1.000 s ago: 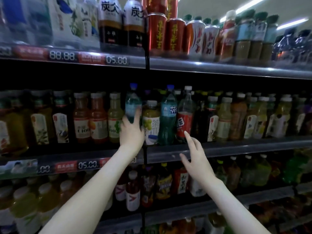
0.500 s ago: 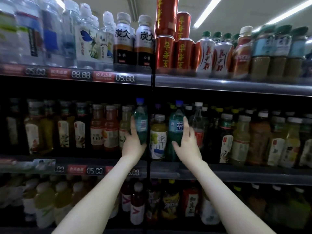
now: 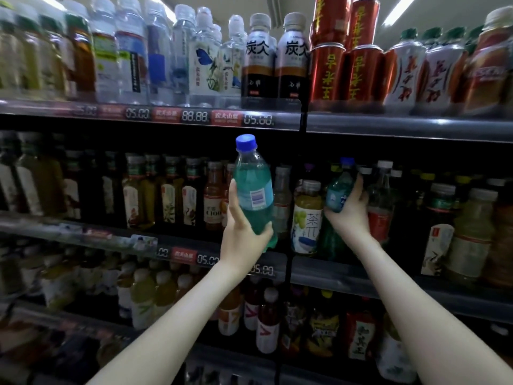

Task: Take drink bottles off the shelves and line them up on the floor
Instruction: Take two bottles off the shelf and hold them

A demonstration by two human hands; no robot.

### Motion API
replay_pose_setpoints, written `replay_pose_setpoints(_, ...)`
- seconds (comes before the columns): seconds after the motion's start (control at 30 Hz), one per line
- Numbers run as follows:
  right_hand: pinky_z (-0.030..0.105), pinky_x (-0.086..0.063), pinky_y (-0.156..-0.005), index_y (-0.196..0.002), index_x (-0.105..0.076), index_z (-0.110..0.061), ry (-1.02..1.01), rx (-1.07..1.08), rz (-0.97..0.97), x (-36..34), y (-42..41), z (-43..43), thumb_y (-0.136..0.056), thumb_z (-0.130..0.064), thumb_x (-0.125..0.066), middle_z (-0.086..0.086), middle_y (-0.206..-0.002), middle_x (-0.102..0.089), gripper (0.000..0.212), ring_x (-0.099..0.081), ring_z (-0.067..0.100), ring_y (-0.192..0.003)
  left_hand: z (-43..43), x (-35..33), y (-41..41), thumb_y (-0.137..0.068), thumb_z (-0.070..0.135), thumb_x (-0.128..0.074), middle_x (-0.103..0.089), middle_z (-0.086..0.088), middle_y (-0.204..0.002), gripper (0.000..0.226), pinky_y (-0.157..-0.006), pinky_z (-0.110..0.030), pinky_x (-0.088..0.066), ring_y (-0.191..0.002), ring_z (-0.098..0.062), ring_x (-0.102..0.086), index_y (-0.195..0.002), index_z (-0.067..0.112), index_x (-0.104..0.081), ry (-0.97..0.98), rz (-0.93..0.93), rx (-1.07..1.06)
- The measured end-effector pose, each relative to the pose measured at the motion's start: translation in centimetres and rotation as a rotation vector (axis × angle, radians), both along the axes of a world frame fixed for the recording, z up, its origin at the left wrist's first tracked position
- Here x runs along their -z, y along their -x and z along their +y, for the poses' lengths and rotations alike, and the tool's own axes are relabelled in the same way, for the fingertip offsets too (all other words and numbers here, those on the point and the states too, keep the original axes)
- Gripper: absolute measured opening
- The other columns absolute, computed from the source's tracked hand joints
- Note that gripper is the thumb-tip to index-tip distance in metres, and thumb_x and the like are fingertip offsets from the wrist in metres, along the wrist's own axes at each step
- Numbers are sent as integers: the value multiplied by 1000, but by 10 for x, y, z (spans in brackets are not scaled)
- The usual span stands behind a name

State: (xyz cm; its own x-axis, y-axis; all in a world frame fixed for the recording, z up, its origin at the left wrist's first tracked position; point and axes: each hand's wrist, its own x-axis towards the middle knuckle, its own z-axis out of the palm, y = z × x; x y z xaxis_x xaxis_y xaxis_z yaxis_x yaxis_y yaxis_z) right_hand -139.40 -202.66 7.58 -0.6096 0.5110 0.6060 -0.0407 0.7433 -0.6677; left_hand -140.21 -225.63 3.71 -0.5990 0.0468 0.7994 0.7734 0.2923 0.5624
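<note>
A green soda bottle with a blue cap [image 3: 253, 187] is upright in front of the middle shelf, clear of the row, with my left hand [image 3: 242, 232] shut around its lower half. A second green bottle with a blue cap [image 3: 340, 187] still stands among the bottles on the middle shelf [image 3: 361, 273]; my right hand [image 3: 350, 215] is wrapped around its body and label. The floor is out of view.
Shelves fill the view. The top shelf [image 3: 388, 126] carries water bottles, two black-labelled bottles [image 3: 273, 56] and red cans [image 3: 345, 51]. Tea and juice bottles crowd the middle row, including a yellow-green tea bottle [image 3: 306, 218] between my hands. More bottles stand on the lower shelf.
My left hand has lifted its green bottle up and out of the shelf row. My right hand has closed around the second green bottle. The view has moved closer and tilted up.
</note>
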Motion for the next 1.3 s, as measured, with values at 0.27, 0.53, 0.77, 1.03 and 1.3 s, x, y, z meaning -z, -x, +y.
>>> replay_pose_setpoints(0.27, 36, -43, -98, -132, -36, -15, 18, -82, 288, 15, -46, -22, -66, -5, -79, 1, -122, -47, 79, -47, 23, -116, 0, 7, -33, -81, 9, -73, -39, 3, -140, 110, -73, -3, -46, -109, -3, -59, -138, 52, 11, -244, -265, 279)
replay_pose_setpoints(0.53, 25, -45, -96, -133, -29, -29, -142, -251, 305, 29, -130, -48, -71, -5, -80, -1, -124, -45, 84, -49, 15, -117, -6, 44, -59, -78, 0, -73, -47, 23, -117, 111, -70, -6, -48, -93, 16, -59, -139, 46, 7, -119, -464, 507)
replay_pose_setpoints(0.77, 11, -46, -83, -119, -41, -26, 268, -289, -83, 151, -184, -59, -64, 0, -81, -1, -115, -57, 72, -58, -3, -100, -14, 146, -106, -65, 12, -85, -57, 20, -108, 74, -86, -20, -47, -94, 13, -58, -111, 39, -35, 97, -734, 516)
replay_pose_setpoints(1.03, 23, -46, -83, -104, -44, -27, 531, -159, -428, 404, -251, -75, -56, 2, -81, 9, -108, -56, 68, -59, 20, -98, -44, 348, -183, -60, 23, -85, -56, 20, -113, 81, -85, -12, -44, -102, 9, -55, -123, 32, -34, 280, -1159, 423)
replay_pose_setpoints(1.3, 42, -50, -82, -116, -46, -11, 760, 34, -694, 682, -331, -109, -53, -8, -83, 9, -107, -54, 73, -56, 24, -94, -64, 614, -243, -65, 2, -80, -60, 4, -100, 62, -78, -20, -49, -89, 5, -61, -104, 28, -40, 421, -1370, 286)
